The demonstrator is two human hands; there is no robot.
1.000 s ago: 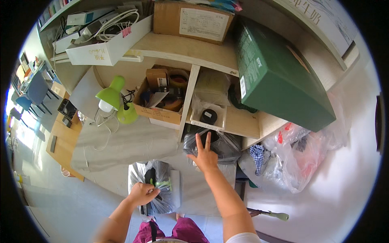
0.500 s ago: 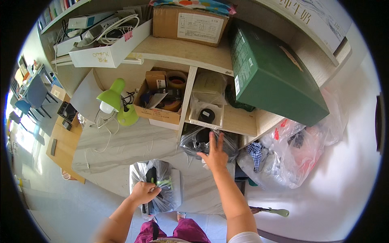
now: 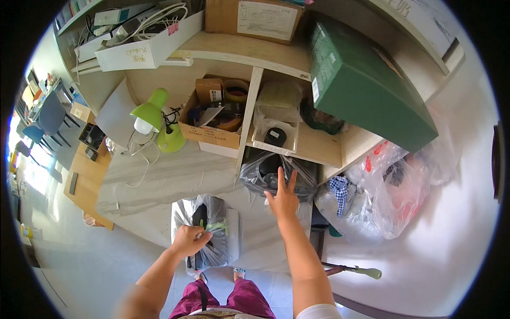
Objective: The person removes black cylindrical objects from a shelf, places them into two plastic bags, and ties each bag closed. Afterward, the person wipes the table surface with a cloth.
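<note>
My left hand grips the gathered top of a clear plastic bag holding dark items and something green; the bag lies on the near edge of the pale desk. My right hand is stretched forward with fingers spread, its fingertips touching a dark grey plastic bag that sits in the opening under the wooden shelf. It holds nothing.
A green desk lamp with a white cord stands at the desk's back. A cardboard box of tape rolls sits on the lower shelf. A big green box leans on the shelf's right. Clear bags with cloth lie at right.
My right hand has pulled back slightly toward me while staying spread at the dark bag. The left hand keeps its grip on the clear bag.
</note>
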